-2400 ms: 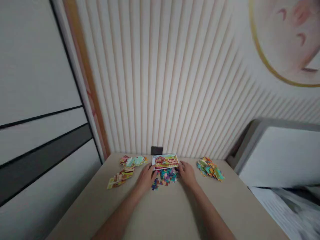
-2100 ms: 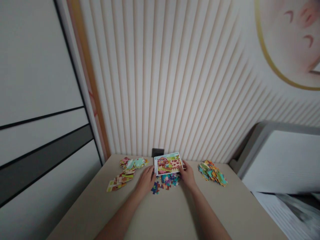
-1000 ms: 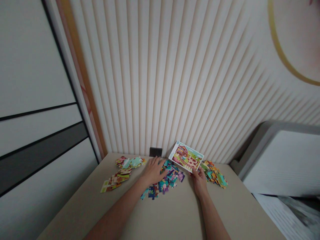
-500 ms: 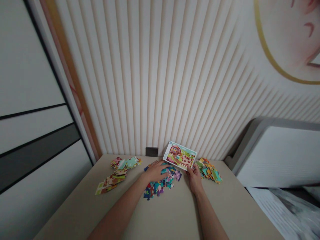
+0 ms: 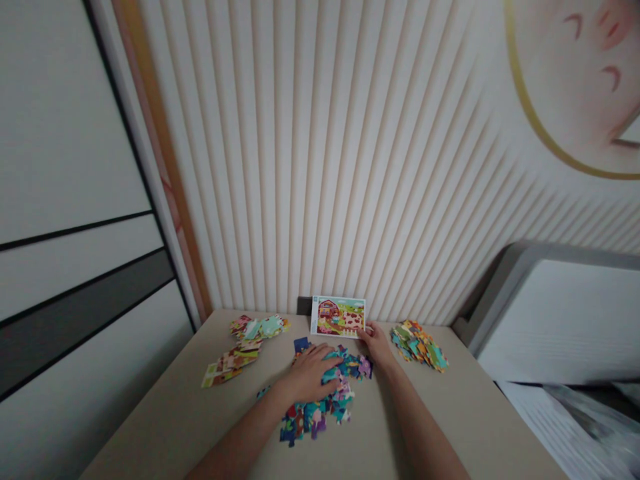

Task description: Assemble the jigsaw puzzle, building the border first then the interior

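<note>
Beige tabletop: the left hand, fingers spread flat, has dragged the middle puzzle pieces nearer; the picture card, tilted before, now stands against the wall, pinched by the right hand.

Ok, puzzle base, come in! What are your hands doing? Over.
Left hand flat on middle puzzle pile. Right hand pinching picture card, held upright. Left pile and right pile lie apart, either side. Over.
</note>
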A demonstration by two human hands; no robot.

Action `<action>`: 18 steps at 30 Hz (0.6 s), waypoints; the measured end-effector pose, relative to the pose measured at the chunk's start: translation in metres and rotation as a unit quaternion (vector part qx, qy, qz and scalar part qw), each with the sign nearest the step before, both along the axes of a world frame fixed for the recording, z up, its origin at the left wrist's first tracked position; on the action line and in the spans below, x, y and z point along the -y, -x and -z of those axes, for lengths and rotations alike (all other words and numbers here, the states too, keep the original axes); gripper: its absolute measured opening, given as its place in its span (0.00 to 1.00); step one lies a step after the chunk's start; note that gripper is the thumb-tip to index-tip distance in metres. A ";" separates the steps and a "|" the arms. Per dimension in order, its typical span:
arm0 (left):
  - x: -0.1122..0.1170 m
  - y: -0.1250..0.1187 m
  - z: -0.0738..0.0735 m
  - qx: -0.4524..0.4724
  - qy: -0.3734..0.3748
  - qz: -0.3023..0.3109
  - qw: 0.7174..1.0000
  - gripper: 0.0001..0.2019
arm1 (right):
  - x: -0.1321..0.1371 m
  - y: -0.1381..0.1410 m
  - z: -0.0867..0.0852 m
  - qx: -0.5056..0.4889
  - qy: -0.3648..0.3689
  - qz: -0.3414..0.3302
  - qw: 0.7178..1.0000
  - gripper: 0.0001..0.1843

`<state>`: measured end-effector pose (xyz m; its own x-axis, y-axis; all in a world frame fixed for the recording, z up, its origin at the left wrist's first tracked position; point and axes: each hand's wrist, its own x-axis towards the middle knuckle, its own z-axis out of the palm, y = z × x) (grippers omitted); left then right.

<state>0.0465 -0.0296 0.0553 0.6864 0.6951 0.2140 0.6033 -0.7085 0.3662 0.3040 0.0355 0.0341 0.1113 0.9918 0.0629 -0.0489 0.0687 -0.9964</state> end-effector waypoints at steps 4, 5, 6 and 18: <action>0.009 0.008 -0.004 -0.006 0.008 0.020 1.000 0.31 | -0.018 0.013 -0.008 0.099 -0.017 -0.005 0.995 0.25; 0.008 0.010 -0.006 -0.005 0.005 0.022 1.000 0.32 | -0.022 0.015 -0.009 0.117 -0.022 -0.001 0.993 0.23; 0.006 0.012 -0.007 -0.002 -0.001 0.021 1.000 0.32 | -0.024 0.017 -0.010 0.137 -0.029 0.006 0.990 0.20; -0.031 0.045 0.009 0.022 -0.073 -0.120 0.990 0.24 | -0.017 0.028 -0.013 0.286 -0.064 0.055 0.955 0.17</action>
<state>0.0020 0.0016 0.0465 0.4934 0.7961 0.3504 0.7462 -0.5944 0.2996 0.2759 0.0525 0.0474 0.1264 0.9561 0.2643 0.5148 0.1645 -0.8414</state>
